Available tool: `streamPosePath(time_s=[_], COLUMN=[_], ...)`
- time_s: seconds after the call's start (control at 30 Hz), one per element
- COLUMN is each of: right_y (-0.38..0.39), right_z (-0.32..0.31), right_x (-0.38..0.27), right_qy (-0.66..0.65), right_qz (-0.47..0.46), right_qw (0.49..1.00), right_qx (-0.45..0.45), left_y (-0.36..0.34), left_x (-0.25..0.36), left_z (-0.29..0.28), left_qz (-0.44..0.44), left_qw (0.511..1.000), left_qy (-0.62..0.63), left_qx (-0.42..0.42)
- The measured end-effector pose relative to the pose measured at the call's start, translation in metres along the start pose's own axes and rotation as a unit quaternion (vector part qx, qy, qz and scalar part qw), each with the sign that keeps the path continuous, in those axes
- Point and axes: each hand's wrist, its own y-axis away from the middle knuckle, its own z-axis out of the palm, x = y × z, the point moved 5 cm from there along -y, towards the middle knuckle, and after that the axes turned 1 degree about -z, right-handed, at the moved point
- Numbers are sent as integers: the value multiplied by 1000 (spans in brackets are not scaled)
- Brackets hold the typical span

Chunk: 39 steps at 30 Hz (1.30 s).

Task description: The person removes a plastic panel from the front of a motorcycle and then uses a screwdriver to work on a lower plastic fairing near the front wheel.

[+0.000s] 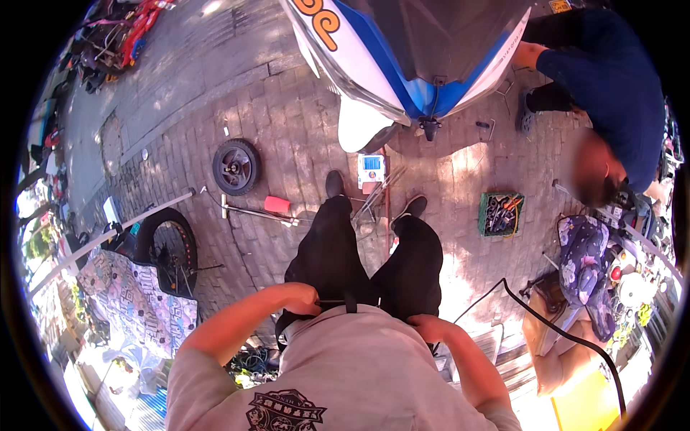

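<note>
I stand on brick paving in black trousers and black shoes. My left hand is closed on the trousers' waistband at my left hip, beside a thin dark belt strap. My right hand is curled against the waistband at my right hip, under the hem of my grey shirt. Neither hand holds a tool. In front of my feet stands a white and blue scooter.
A small wheel, a red cylinder, a long metal rod and a small blue-white box lie on the paving. A green crate of tools sits right. Another person in dark blue crouches beside the scooter. A black hose runs lower right.
</note>
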Motion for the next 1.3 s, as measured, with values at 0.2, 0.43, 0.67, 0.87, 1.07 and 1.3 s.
streamPosePath(time_s=[0.2,0.43,0.67,0.87,1.07,1.3], right_y=[-52,-134,-226,-276,-287,-289], right_z=[-96,-161,-274,-320,-363,-413], right_x=[-63,-106,12,56,39,44], right_qy=[-62,-232,-423,-266,-84,79], right_qz=[-83,-297,-235,-236,-205,-222], right_qw=[969,893,793,788,849,784], right_qx=[225,245,370,503,480,575], left_y=[-36,-128,-176,-183,-194,-196], left_x=[34,103,87,119,136,129], left_z=[-84,-161,-280,-377,-409,-412], left_qz=[-17,212,198,511,719,777], left_qw=[954,649,671,552,492,467], left_qy=[88,602,516,502,413,314], left_qx=[285,414,495,426,267,281])
